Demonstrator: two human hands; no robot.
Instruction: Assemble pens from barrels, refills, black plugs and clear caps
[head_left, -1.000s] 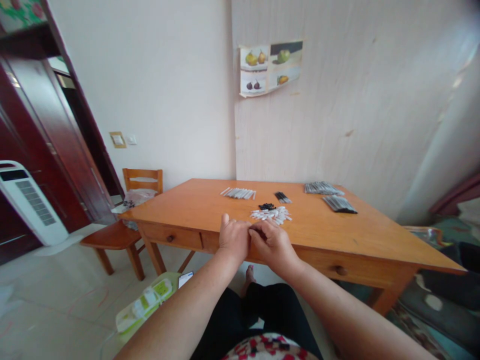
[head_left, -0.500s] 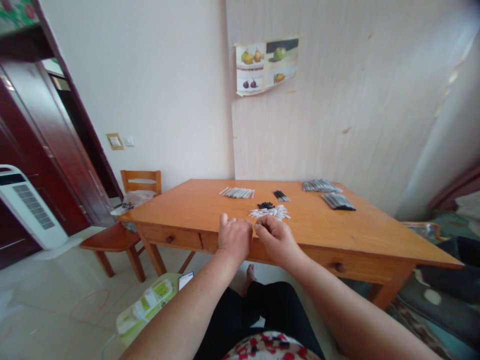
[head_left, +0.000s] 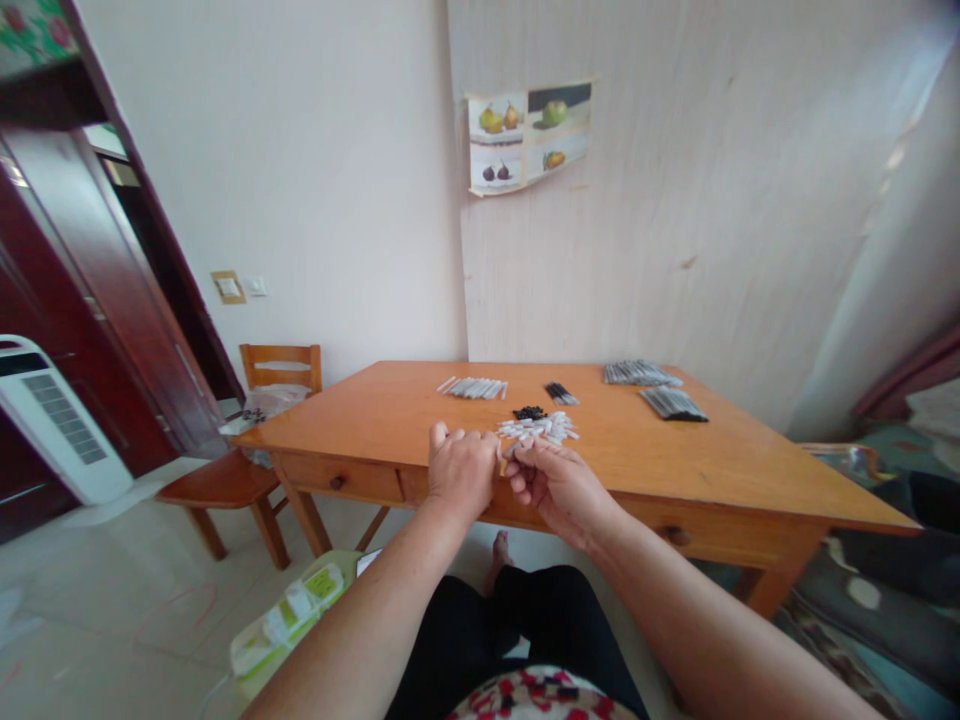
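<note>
"Where are the white pieces [head_left: 544, 427] lying?"

"On the table [head_left: 750, 470], just to the far side of the right hand [head_left: 561, 487], the nearer of the two; their long axes are pointing every which way, none leading."

"And the hands?"

"The left hand [head_left: 462, 472] is showing its back; the right is facing it, fingers bent; whether either is pinching something, I can't tell."

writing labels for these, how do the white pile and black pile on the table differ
The white pile spreads wider; the black pile is smaller. The white pile's pieces look longer, the black pile's stubbier. The white pile lies nearer the camera, the black pile just behind. Both rest on the table.
</note>
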